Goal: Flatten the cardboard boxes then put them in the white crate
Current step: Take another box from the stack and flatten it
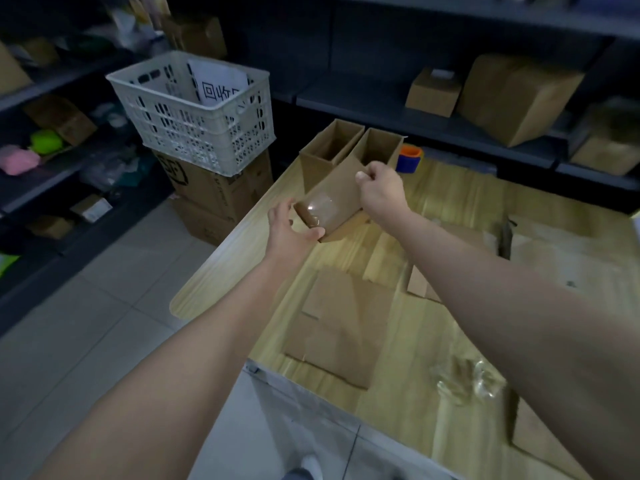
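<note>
Fingers [281, 206] of left hand [291, 230] curled round the taped end of a small cardboard box [332, 195], thumb under its lower corner. Right hand [381, 192] pinches the box's upper edge, fingertips bent over the rim. Box held tilted over the far left corner of the table [221, 268]; whether its low corner touches the top, cannot tell.

Handling, as judged: light, thin-walled, stiff along the folds but quick to buckle if squeezed mid-panel. Clear tape [320, 209] on the closed end is glossy, likely slick; better purchase on bare board at the corners. Tape probably needs splitting or peeling before the walls fold flat.

Look: plain brown, unprinted, long and narrow, one end sealed.

Just behind it, pair of open boxes [329, 147] upright, side by side, touching. Flattened cardboard [336, 327] lies nearer on the table. White crate [194, 112] sits well to the left on stacked cartons [214, 192], a printed sheet inside.
</note>
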Demonstrator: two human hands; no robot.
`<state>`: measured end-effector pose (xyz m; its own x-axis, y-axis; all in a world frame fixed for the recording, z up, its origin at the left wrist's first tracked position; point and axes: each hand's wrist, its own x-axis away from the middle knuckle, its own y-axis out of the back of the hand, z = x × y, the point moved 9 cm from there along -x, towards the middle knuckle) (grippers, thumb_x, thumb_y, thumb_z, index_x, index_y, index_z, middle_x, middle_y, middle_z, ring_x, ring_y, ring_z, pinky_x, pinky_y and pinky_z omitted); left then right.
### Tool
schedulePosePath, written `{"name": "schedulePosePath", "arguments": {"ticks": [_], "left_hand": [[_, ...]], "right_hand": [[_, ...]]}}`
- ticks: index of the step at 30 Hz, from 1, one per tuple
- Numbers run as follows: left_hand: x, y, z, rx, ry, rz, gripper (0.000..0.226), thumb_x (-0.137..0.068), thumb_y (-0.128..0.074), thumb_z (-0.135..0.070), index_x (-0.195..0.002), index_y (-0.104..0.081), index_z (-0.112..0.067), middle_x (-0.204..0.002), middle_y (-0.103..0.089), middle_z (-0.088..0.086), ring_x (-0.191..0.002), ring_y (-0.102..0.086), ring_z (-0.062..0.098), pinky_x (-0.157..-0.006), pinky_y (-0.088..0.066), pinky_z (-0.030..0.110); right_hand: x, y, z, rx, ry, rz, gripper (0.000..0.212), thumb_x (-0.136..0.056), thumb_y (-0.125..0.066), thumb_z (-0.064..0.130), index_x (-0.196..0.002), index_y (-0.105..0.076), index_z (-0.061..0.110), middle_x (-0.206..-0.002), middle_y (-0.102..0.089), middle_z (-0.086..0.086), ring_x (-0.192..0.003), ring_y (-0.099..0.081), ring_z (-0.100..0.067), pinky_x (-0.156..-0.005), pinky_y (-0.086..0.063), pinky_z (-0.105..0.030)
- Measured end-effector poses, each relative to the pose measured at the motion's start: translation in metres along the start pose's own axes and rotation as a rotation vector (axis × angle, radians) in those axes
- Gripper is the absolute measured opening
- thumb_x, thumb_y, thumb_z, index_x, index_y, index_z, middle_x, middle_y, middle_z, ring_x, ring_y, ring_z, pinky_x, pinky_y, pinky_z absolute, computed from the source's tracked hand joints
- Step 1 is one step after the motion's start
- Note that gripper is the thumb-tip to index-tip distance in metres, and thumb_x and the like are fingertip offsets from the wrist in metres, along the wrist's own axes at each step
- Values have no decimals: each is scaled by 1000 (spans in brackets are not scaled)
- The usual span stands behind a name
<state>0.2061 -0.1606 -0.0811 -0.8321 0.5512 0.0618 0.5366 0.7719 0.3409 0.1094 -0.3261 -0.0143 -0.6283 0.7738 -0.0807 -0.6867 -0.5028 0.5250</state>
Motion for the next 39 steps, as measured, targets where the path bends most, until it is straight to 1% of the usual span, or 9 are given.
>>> {"name": "schedulePosePath", "arguments": {"ticks": [3,9,15,22,25,27,33,36,39], "left_hand": [[7,-13,-26,6,-76,40,55,-79,-75,-19,-129,-52,-22,-127,-42,-7,-116,-46,14,-97,-43,31],[34,-47,-63,-184,-228,56,42,-83,-70,-23,-123,-59,-14,-121,-50,0,-110,-51,17,-97,-44,31],[58,-81,-70,-256,-202,121,41,-83,-70,-21,-122,-61,-11,-102,-55,1,-92,-53,16,-77,-40,23],[82,-108,-45,-343,-120,193,20,-84,-68,-18,-102,-68,-9,-94,-64,5,-85,-56,17,-77,-45,28],[92,-115,-30,-384,-108,255,15,-82,-70,-17,-93,-68,-7,-92,-61,5,-85,-57,21,-78,-45,32],[98,-117,-22,-425,-104,305,18,-80,-73,-20,-92,-68,-7,-96,-58,5,-89,-57,23,-82,-46,36],[106,-126,-6,-554,-108,400,31,-77,-76,-17,-102,-64,-3,-105,-52,7,-96,-51,21,-83,-40,29],[104,-133,-10,-627,-177,447,26,-82,-71,-15,-102,-66,0,-106,-56,11,-99,-53,25,-85,-41,28],[104,-143,-14,-799,-279,523,24,-85,-67,-23,-100,-66,-4,-107,-58,11,-100,-54,26,-89,-43,37]], "right_hand": [[5,36,-16,-17,-90,-80,17,-100,-45,23,-97,-57,13,-83,-55,3,-81,-55,-15,-64,-41,-25],[30,85,-45,-45,-233,-178,25,-99,-44,22,-115,-59,9,-108,-61,-7,-100,-57,-22,-89,-49,-37],[50,119,-66,-52,-271,-189,23,-99,-44,19,-114,-58,8,-100,-57,-5,-94,-56,-20,-81,-48,-34],[77,124,-115,-106,-431,-165,30,-97,-44,14,-121,-57,2,-104,-57,-9,-96,-56,-26,-82,-49,-36],[93,110,-144,-165,-522,-115,16,-96,-43,13,-91,-57,7,-90,-55,-8,-74,-53,-20,-64,-44,-30],[104,100,-160,-197,-584,-92,24,-94,-45,11,-71,-51,10,-75,-50,-5,-64,-47,-18,-58,-39,-29],[111,75,-176,-177,-586,20,6,-95,-44,9,-94,-49,12,-86,-51,-4,-71,-49,-20,-60,-43,-26],[109,79,-180,-116,-590,32,22,-95,-42,12,-74,-42,21,-70,-38,5,-60,-38,-12,-45,-31,-23],[106,80,-184,-57,-593,41,32,-95,-43,13,-66,-34,23,-69,-39,4,-69,-45,-18,-52,-38,-23]]}}
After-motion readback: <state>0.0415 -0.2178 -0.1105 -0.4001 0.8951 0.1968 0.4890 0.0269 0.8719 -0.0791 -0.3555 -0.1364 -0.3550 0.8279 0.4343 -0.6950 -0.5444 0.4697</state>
